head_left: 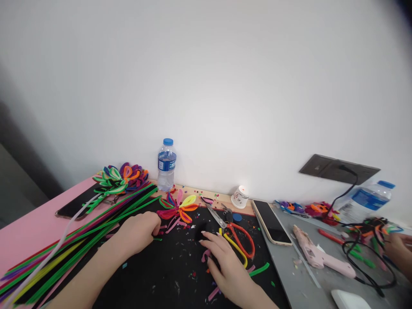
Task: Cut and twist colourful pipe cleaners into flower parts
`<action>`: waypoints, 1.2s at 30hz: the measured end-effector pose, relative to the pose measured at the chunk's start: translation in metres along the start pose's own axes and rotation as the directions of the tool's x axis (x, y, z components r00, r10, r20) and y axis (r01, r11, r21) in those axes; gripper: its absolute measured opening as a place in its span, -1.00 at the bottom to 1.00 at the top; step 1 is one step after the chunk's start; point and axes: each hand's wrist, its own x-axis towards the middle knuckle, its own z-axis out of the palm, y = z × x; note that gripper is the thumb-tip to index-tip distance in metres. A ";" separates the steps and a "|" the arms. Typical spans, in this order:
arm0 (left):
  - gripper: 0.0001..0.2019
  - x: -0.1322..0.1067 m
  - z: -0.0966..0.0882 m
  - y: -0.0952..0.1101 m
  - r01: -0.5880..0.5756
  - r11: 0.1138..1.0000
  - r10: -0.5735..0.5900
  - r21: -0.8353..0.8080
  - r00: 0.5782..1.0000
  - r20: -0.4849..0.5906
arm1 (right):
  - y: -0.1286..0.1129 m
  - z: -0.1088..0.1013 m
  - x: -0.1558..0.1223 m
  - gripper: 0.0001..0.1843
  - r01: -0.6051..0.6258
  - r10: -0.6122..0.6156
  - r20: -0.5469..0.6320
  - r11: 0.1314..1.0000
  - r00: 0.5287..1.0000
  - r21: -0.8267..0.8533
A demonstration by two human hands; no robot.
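Note:
My left hand is closed with its fingers curled under, low over the black mat. A short green pipe-cleaner piece shows by its fingertips; whatever is inside the fingers is hidden. My right hand has its fingers stretched and the thumb apart, beside a small curled purple-pink pipe-cleaner piece. Between and beyond the hands lies a multicoloured pipe-cleaner flower. Orange-handled scissors rest right of my right hand, with a bent yellow pipe cleaner alongside.
Long pipe cleaners spread at left, near finished flowers and a dark phone. A water bottle and paper cup stand by the wall. At right are another phone, a pink glue gun and another person's hand.

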 end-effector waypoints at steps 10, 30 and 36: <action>-0.83 0.003 0.002 0.017 -0.213 0.976 0.210 -0.044 0.976 -0.066 | 0.000 0.000 0.000 -0.52 0.004 -0.004 -0.009 1.000 1.000 0.018; -0.78 -0.012 0.038 0.074 -0.626 0.739 0.557 -0.250 0.776 -0.296 | 0.001 0.006 0.000 -0.81 -0.036 0.115 -0.248 0.953 0.962 0.300; -0.86 -0.011 0.043 0.084 -0.451 0.612 0.422 -0.650 0.881 -0.214 | 0.003 0.003 0.005 -0.84 -0.192 0.330 -0.195 0.839 0.924 0.510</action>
